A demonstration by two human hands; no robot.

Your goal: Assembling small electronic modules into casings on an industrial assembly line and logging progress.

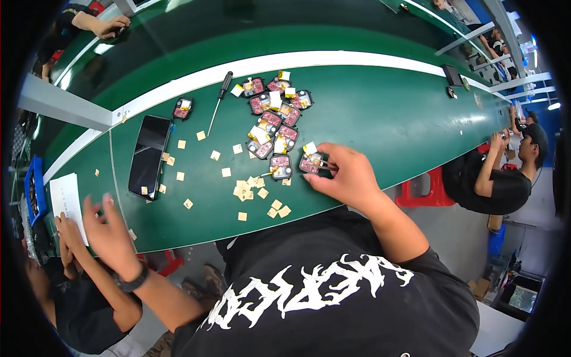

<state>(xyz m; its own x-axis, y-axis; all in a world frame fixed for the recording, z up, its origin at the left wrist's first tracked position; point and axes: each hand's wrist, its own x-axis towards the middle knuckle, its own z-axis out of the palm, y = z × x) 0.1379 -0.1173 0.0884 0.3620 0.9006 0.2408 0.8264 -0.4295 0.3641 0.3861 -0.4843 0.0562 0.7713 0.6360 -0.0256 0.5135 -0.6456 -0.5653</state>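
My right hand point(351, 178) pinches the edge of a small black-cased electronic device point(311, 163) with a red circuit board, just above the bench. A white and yellow battery point(310, 149) sticks out at its top. Something thin and pale shows between thumb and forefinger; I cannot make out what it is. Off to the left, my left hand point(110, 235) is raised, blurred by motion, with its fingers apart and nothing visible in them. Left of the held device lies a cluster of similar opened devices point(270, 122), several with batteries showing. Small beige square pieces point(244, 189) are scattered nearby.
On the green bench point(369, 107) lie a screwdriver point(221, 95), a black phone-like slab point(150, 154), a lone device point(183, 108) and a white paper sheet point(68, 199). A co-worker's hands point(68, 235) rest close by my left hand. Another person point(505, 172) sits at right beside a red stool point(425, 189).
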